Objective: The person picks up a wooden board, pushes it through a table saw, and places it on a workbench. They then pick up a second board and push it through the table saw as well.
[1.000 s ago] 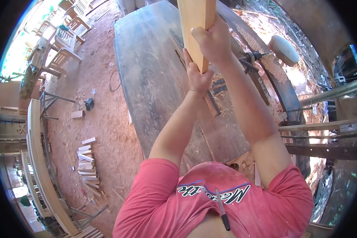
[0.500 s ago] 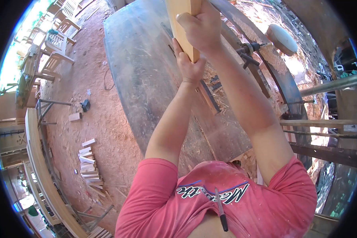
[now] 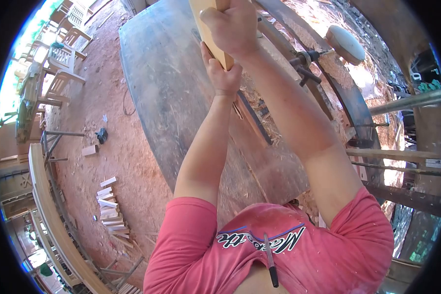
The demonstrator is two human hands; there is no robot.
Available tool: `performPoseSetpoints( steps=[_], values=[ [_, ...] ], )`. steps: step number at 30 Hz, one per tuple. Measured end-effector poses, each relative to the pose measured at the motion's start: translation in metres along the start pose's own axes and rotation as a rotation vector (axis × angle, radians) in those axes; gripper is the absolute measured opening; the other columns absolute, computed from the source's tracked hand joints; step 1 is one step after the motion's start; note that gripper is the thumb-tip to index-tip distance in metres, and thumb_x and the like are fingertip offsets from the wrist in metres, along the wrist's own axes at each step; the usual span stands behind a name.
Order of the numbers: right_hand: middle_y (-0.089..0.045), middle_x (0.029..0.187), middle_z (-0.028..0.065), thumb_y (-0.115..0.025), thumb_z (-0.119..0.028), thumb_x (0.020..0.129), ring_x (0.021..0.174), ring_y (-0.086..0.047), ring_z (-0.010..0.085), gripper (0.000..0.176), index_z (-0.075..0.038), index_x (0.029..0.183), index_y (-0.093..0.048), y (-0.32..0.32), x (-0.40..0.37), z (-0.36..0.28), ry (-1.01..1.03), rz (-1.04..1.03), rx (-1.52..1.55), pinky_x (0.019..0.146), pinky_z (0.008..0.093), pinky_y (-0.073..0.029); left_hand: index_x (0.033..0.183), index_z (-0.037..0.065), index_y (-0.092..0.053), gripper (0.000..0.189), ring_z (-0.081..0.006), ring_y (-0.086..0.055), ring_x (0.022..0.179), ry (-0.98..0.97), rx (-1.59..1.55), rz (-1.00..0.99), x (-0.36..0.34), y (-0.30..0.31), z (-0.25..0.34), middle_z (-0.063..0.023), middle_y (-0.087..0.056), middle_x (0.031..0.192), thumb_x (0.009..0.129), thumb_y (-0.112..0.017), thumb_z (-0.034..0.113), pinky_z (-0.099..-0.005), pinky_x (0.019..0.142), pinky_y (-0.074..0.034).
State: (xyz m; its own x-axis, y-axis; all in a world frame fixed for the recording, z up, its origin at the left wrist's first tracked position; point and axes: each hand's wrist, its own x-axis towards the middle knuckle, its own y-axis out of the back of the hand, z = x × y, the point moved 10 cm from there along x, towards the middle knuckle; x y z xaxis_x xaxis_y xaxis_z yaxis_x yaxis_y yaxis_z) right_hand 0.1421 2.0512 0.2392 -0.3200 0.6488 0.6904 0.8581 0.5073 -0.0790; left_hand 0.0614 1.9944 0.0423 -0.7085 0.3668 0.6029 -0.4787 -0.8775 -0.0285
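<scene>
A pale wooden board [image 3: 209, 30] runs up out of the top of the view, above a large worn tabletop [image 3: 157, 78]. My right hand [image 3: 236, 30] is wrapped round its right side, thumb lying across the upper face. Lower down, my left hand [image 3: 224, 76] grips the near end, its fingers along the left edge and underneath. A dark slot with a metal strip [image 3: 255, 117] lies in the tabletop just below my left hand, with wood shavings [image 3: 264, 110] beside it. The board's far end is out of view.
A stack of short wood pieces [image 3: 110, 208] lies on the reddish dirt floor at left, near a loose block [image 3: 89, 150]. Wooden chairs [image 3: 63, 85] stand farther back. Long planks [image 3: 59, 225] rest at far left. Right of the tabletop are a rounded pale piece [image 3: 345, 45] and metal bars [image 3: 409, 102].
Both hands and the board have shifted a little left and up in the view. The grip of each hand looks the same.
</scene>
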Motion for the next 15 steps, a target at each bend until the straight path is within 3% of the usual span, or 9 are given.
performPoseSetpoints(
  steps=[5,7,8,11,13,15],
  values=[
    [-0.07,0.095,0.0114,-0.055,-0.003,0.076,0.087,-0.067,0.0193,0.056,0.0,0.132,-0.059,-0.005,0.008,0.008,0.06,0.014,-0.096,0.08,0.0338,-0.053,0.12,-0.019,-0.048,0.061,-0.0505,-0.032,0.143,0.001,0.04,0.014,0.011,0.002,-0.002,-0.0363,-0.028,0.155,0.072,-0.07,0.012,-0.0455,0.118,-0.029],
    [-0.072,0.094,0.012,-0.062,-0.011,0.078,0.086,-0.069,0.0209,0.039,0.001,0.115,-0.063,-0.014,0.011,0.026,0.03,-0.031,-0.139,0.078,0.0348,-0.054,0.12,-0.019,-0.049,0.06,-0.0502,-0.033,0.142,-0.004,0.05,0.018,0.016,0.002,-0.008,-0.0356,-0.028,0.155,0.073,-0.071,0.012,-0.0454,0.118,-0.029],
    [-0.072,0.094,0.012,-0.062,-0.011,0.078,0.086,-0.069,0.0209,0.039,0.001,0.115,-0.063,-0.018,0.013,0.027,0.055,-0.035,-0.134,0.078,0.0348,-0.054,0.12,-0.019,-0.049,0.06,-0.0502,-0.033,0.142,-0.025,0.042,0.03,0.018,0.003,-0.011,-0.0356,-0.028,0.155,0.073,-0.071,0.012,-0.0454,0.118,-0.029],
    [-0.072,0.097,0.0118,-0.062,-0.009,0.079,0.087,-0.07,0.0202,0.045,0.0,0.123,-0.061,-0.022,0.017,0.037,0.055,0.018,-0.07,0.079,0.0338,-0.055,0.118,-0.018,-0.05,0.057,-0.05,-0.034,0.142,-0.046,0.051,0.03,0.027,0.004,-0.015,-0.0349,-0.029,0.155,0.074,-0.071,0.012,-0.0457,0.117,-0.03],
    [-0.07,0.086,0.0148,-0.058,-0.007,0.077,0.071,-0.067,0.0217,0.06,-0.004,0.137,-0.056,-0.027,0.023,0.046,0.031,0.013,-0.035,0.072,0.0332,-0.054,0.115,-0.018,-0.051,0.053,-0.0501,-0.034,0.142,-0.009,0.05,0.034,0.034,0.003,-0.024,-0.0343,-0.03,0.155,0.075,-0.07,0.01,-0.0461,0.117,-0.03],
    [-0.07,0.086,0.0146,-0.058,-0.006,0.077,0.072,-0.067,0.0211,0.06,-0.004,0.137,-0.056,-0.031,0.028,0.05,0.045,0.014,-0.031,0.072,0.0327,-0.054,0.115,-0.018,-0.051,0.052,-0.0501,-0.035,0.141,-0.016,0.056,0.04,0.041,0.002,-0.031,-0.0341,-0.03,0.154,0.075,-0.07,0.01,-0.0461,0.117,-0.031]
  ],
)
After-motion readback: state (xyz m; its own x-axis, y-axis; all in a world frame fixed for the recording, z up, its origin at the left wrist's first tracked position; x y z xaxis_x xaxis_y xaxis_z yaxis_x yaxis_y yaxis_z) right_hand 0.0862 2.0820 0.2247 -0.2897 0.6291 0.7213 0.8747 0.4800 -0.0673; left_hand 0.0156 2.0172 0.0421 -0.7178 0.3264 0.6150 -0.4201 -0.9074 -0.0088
